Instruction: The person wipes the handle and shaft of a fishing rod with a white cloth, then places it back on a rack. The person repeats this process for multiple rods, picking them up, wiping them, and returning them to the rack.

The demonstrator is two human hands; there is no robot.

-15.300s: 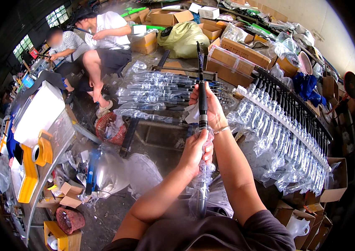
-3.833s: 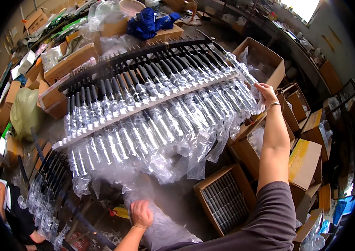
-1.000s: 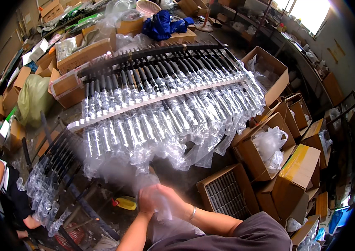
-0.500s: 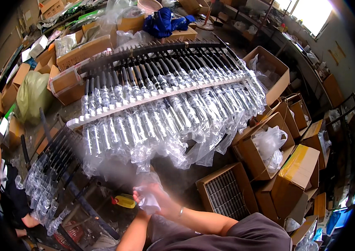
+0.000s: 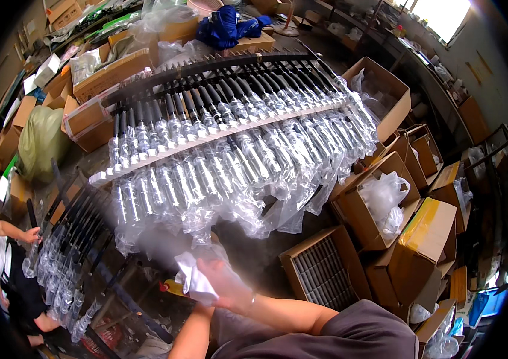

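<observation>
My right hand [image 5: 228,288] is closed on a crumpled white cloth [image 5: 194,280] in front of my body. From the lower edge my left forearm [image 5: 193,332] rises behind the cloth; the left hand is mostly hidden and blurred there, so its fingers cannot be read. Cloudy, see-through plastic lies around both hands. Beyond them, a long row of black rods [image 5: 239,93] with clear plastic sleeves over their lower parts rests on a notched white rail [image 5: 164,152]. Just left of the cloth lies a yellow bottle with a red cap [image 5: 173,288].
At the left, a co-worker's hand [image 5: 30,235] is at a second rack of sleeved rods [image 5: 65,269]. A carton of grey tubes [image 5: 290,263] stands to my right, near a box with white plastic bags [image 5: 379,203]. A yellow-taped carton [image 5: 424,233] sits beyond.
My right hand has turned and shifted slightly, and the white cloth now spreads out farther left, partly covering the yellow bottle. The co-worker's hand has risen to the rods. The view has shifted slightly.
</observation>
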